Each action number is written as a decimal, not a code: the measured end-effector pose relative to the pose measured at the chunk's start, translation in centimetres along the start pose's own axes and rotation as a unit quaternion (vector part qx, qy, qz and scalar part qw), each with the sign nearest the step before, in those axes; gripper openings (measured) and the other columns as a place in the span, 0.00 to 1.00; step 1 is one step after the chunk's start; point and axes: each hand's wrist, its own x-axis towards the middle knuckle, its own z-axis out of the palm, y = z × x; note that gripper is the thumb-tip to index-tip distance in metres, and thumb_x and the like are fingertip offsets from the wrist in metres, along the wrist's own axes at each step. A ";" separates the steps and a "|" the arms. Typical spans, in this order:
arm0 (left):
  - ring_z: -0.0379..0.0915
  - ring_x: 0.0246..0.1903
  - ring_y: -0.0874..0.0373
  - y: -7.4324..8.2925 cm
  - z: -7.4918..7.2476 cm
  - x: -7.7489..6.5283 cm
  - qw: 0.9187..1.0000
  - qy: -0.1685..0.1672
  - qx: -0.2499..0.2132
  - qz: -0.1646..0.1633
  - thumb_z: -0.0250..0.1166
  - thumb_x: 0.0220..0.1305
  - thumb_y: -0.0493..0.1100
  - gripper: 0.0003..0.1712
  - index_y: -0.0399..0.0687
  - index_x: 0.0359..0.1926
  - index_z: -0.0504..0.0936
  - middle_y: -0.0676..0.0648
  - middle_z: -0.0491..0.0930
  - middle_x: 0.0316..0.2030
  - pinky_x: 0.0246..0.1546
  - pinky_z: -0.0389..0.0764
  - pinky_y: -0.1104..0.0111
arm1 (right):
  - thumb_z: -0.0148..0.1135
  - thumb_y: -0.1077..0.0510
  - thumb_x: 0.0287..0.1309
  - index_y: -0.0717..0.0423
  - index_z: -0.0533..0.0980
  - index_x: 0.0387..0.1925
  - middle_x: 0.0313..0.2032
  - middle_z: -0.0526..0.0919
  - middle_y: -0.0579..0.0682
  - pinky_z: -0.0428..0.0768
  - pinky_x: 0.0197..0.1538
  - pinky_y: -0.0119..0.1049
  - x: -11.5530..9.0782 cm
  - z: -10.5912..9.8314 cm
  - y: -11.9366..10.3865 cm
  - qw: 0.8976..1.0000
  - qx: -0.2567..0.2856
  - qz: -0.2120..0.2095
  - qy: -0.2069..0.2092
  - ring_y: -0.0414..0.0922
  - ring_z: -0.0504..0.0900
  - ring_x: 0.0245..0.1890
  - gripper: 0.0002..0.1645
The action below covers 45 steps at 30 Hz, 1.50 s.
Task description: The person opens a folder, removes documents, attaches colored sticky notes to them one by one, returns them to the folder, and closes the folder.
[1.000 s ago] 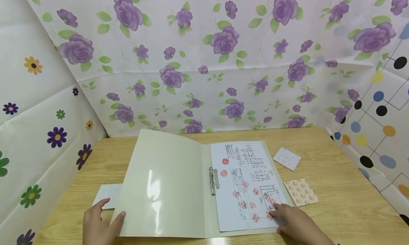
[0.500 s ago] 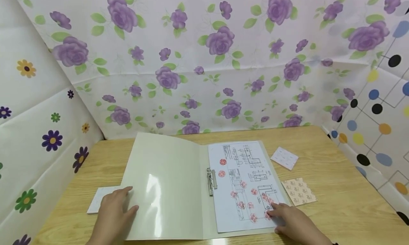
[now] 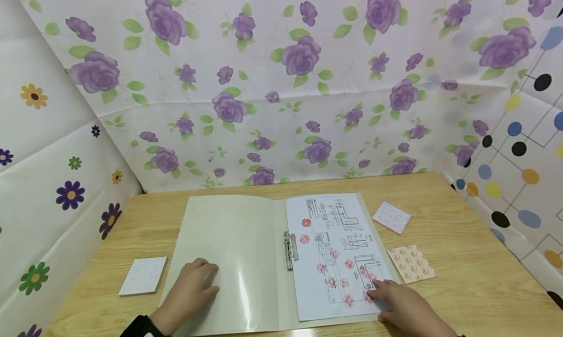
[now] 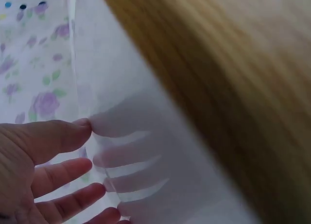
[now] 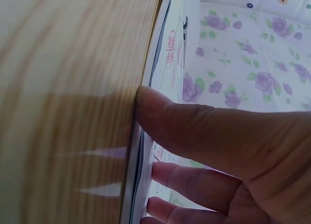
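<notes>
A cream folder (image 3: 228,229) lies spread on the table, a metal lever clip (image 3: 289,250) beside its spine. On its right half is a stack of white papers (image 3: 318,293) with technical drawings and red stamps. My left hand (image 3: 189,288) rests its fingertips on the inside of the left cover, fingers loosely spread. In the left wrist view the fingertips (image 4: 80,129) meet their reflections on the glossy cover. My right hand (image 3: 406,305) lies at the papers' lower right corner. The right wrist view shows its thumb (image 5: 158,110) at the folder's edge and the other fingers on the paper.
Left of the folder is a white square pad (image 3: 143,276). To the right lie a white patterned card (image 3: 392,217) and a tan patterned square (image 3: 412,263) with a jagged edge. Floral sheets (image 3: 264,107) hang behind the wooden table (image 3: 457,259).
My left hand has moved right, from the cover's outer edge onto its inner face. The raised left cover has gone down flatter, uncovering the white pad. My right hand stays in place.
</notes>
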 end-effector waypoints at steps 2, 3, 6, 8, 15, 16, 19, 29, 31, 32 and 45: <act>0.78 0.43 0.46 0.7 0.2 0.4 1.000 -0.007 -0.002 0.009 0.79 0.49 0.34 0.22 0.35 0.47 0.85 0.40 0.82 0.44 0.48 0.81 0.50 | 0.80 0.60 0.44 0.57 0.86 0.50 0.63 0.80 0.63 0.73 0.65 0.65 0.0 0.1 0.0 1.000 -0.002 -0.004 0.003 0.68 0.76 0.64 0.27; 0.78 0.43 0.46 1.0 0.3 0.6 1.000 -0.008 -0.003 0.014 0.79 0.48 0.34 0.22 0.35 0.47 0.85 0.41 0.82 0.43 0.47 0.81 0.51 | 0.80 0.60 0.44 0.57 0.86 0.50 0.63 0.80 0.63 0.73 0.65 0.65 0.0 0.1 0.0 1.000 0.000 -0.004 0.003 0.68 0.76 0.64 0.27; 0.78 0.43 0.46 1.9 0.7 1.2 1.000 -0.012 -0.003 0.027 0.79 0.48 0.33 0.22 0.36 0.46 0.85 0.41 0.82 0.42 0.48 0.81 0.52 | 0.80 0.61 0.44 0.57 0.86 0.50 0.63 0.80 0.63 0.72 0.65 0.65 0.0 0.1 0.0 1.000 0.006 -0.002 0.002 0.68 0.76 0.64 0.27; 0.78 0.43 0.46 2.4 1.0 1.7 0.999 -0.016 -0.002 0.035 0.79 0.48 0.33 0.22 0.36 0.46 0.85 0.41 0.83 0.42 0.48 0.81 0.52 | 0.80 0.61 0.44 0.57 0.86 0.50 0.63 0.80 0.63 0.72 0.66 0.66 0.0 0.2 -0.1 1.000 0.010 0.002 -0.001 0.68 0.75 0.65 0.27; 0.76 0.43 0.49 3.6 2.1 3.5 0.998 -0.050 -0.003 0.034 0.78 0.50 0.33 0.22 0.35 0.48 0.85 0.42 0.82 0.42 0.46 0.81 0.55 | 0.80 0.61 0.43 0.58 0.85 0.51 0.63 0.80 0.64 0.73 0.64 0.67 -0.1 0.3 0.0 1.000 0.012 -0.002 -0.003 0.69 0.76 0.63 0.28; 0.76 0.42 0.49 3.8 2.3 3.7 0.998 -0.054 -0.003 0.033 0.78 0.50 0.33 0.22 0.36 0.48 0.85 0.42 0.82 0.42 0.45 0.81 0.56 | 0.80 0.61 0.43 0.58 0.85 0.51 0.63 0.80 0.64 0.73 0.64 0.67 -0.1 0.3 0.0 1.000 0.011 -0.004 -0.003 0.69 0.76 0.63 0.28; 0.76 0.42 0.50 4.1 2.8 4.3 0.998 -0.057 0.000 0.038 0.77 0.51 0.33 0.22 0.36 0.49 0.85 0.42 0.82 0.42 0.45 0.81 0.56 | 0.80 0.61 0.43 0.58 0.85 0.51 0.62 0.80 0.64 0.73 0.63 0.67 -0.1 0.3 0.1 1.000 0.007 -0.010 -0.002 0.69 0.77 0.62 0.28; 0.76 0.45 0.47 6.0 3.8 6.3 0.995 -0.062 0.007 0.072 0.75 0.54 0.32 0.20 0.35 0.49 0.85 0.41 0.82 0.43 0.49 0.82 0.53 | 0.80 0.60 0.43 0.59 0.85 0.51 0.62 0.80 0.65 0.73 0.63 0.67 0.0 0.3 0.5 1.000 -0.004 -0.026 0.011 0.70 0.77 0.62 0.28; 0.75 0.45 0.46 6.4 4.0 6.7 0.995 -0.063 0.010 0.079 0.75 0.54 0.32 0.20 0.35 0.50 0.85 0.40 0.81 0.44 0.47 0.82 0.52 | 0.80 0.60 0.43 0.59 0.85 0.51 0.62 0.80 0.65 0.73 0.63 0.67 0.0 0.3 0.5 1.000 -0.002 -0.028 0.010 0.70 0.77 0.62 0.28; 0.75 0.45 0.46 6.6 4.0 6.9 0.994 -0.064 0.011 0.082 0.75 0.54 0.32 0.20 0.35 0.50 0.85 0.40 0.81 0.44 0.47 0.82 0.52 | 0.80 0.60 0.43 0.59 0.85 0.51 0.62 0.80 0.65 0.73 0.63 0.67 0.0 0.3 0.5 1.000 0.000 -0.028 0.010 0.70 0.77 0.62 0.29; 0.73 0.44 0.43 7.5 5.3 9.2 0.990 -0.064 -0.039 0.121 0.77 0.49 0.32 0.25 0.31 0.51 0.83 0.36 0.80 0.44 0.50 0.78 0.49 | 0.81 0.61 0.42 0.59 0.85 0.51 0.62 0.80 0.65 0.74 0.63 0.67 -0.1 0.3 0.3 1.000 -0.008 -0.020 0.014 0.70 0.77 0.62 0.29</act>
